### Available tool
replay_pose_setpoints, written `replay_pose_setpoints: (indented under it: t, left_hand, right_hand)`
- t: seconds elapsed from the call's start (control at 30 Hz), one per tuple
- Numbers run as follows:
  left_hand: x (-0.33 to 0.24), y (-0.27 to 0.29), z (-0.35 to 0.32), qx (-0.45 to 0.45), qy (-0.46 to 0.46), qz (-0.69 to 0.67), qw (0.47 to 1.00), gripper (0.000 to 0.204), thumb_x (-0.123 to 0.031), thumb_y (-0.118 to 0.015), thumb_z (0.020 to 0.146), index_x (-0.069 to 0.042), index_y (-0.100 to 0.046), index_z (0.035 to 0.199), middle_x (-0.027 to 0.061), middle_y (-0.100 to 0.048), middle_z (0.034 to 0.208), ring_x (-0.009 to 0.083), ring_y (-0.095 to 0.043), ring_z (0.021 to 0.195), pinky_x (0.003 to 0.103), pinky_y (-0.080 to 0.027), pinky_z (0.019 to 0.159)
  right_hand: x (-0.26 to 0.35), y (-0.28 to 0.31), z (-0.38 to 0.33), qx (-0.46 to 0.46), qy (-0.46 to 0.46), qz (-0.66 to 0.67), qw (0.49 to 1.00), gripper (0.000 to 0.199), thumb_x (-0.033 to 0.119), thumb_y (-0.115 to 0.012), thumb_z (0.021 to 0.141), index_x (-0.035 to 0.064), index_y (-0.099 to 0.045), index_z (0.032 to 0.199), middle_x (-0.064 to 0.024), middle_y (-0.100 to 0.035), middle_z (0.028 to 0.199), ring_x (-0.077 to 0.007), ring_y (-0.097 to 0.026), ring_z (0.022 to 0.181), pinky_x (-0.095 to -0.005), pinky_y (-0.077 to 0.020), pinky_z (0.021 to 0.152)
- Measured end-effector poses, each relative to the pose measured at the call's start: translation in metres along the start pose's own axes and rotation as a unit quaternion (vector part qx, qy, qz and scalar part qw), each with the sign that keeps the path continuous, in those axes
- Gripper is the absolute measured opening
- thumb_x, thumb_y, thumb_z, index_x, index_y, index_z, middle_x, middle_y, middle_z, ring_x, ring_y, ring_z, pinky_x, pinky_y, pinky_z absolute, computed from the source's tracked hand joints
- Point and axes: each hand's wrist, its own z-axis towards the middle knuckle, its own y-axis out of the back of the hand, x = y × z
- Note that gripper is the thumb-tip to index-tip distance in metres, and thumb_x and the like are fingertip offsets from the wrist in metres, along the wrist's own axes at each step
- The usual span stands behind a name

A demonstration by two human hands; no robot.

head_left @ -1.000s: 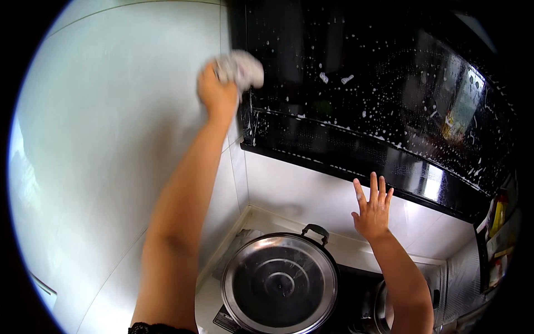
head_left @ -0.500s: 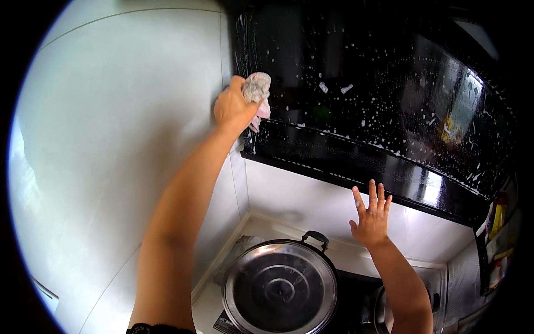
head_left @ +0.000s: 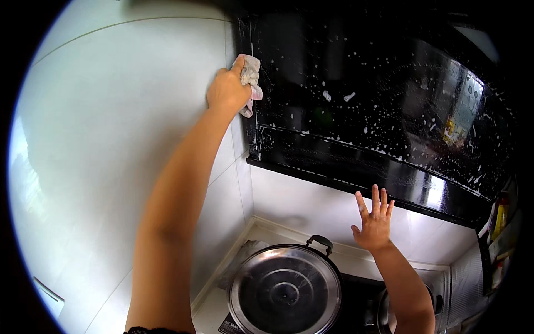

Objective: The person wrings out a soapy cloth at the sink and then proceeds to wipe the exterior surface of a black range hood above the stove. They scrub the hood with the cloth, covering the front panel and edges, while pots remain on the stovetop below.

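My left hand (head_left: pixel 228 91) grips a crumpled, pale pink and grey cloth (head_left: pixel 250 75). It presses the cloth to the left edge of a glossy black range hood (head_left: pixel 334 67), close to the white tiled wall. White foam specks and streaks are spread over the hood's front panel. My right hand (head_left: pixel 374 225) is held up with its fingers spread and nothing in it. Its fingertips are at the hood's lower rim; whether they touch it I cannot tell.
Below the hood stands a large pan with a glass lid (head_left: pixel 285 292) and a black side handle (head_left: pixel 320 242). A second pot (head_left: pixel 384 312) is partly hidden behind my right forearm. White wall tiles (head_left: pixel 122 100) rise at the left. Packets and bottles (head_left: pixel 500 217) stand on a rack at far right.
My left hand has moved the cloth up and slightly left along the hood's edge. My right hand stays almost in place, fingers spread. The whole view has shifted a little.
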Motion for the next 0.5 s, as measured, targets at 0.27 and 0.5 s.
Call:
replay_pose_setpoints:
  t: [0.27, 0.5]
  left_hand:
    - [-0.025, 0.052, 0.070, -0.117, 0.014, -0.101, 0.988, 0.054, -0.023, -0.067, 0.069, -0.023, -0.061, 0.123, 0.0159, -0.063, 0.109, 0.0337, -0.061, 0.101, 0.042, -0.051, 0.085]
    - [0.028, -0.060, -0.066, -0.121, -0.049, -0.024, 0.991, 0.063, -0.020, -0.073, 0.069, -0.019, -0.056, 0.129, 0.0114, -0.058, 0.106, 0.0323, -0.061, 0.093, 0.042, -0.052, 0.078]
  right_hand:
    - [0.001, 0.001, 0.000, -0.047, 0.028, 0.021, 0.998, 0.106, 0.026, -0.081, 0.061, 0.0279, -0.021, 0.148, -0.0221, -0.013, 0.151, -0.0463, -0.017, 0.138, -0.0643, -0.0204, 0.106]
    - [0.005, -0.001, -0.001, -0.046, 0.008, 0.040, 0.998, 0.103, 0.025, -0.081, 0.062, 0.0276, -0.024, 0.148, -0.0209, -0.011, 0.152, -0.0452, -0.013, 0.139, -0.0640, -0.0189, 0.107]
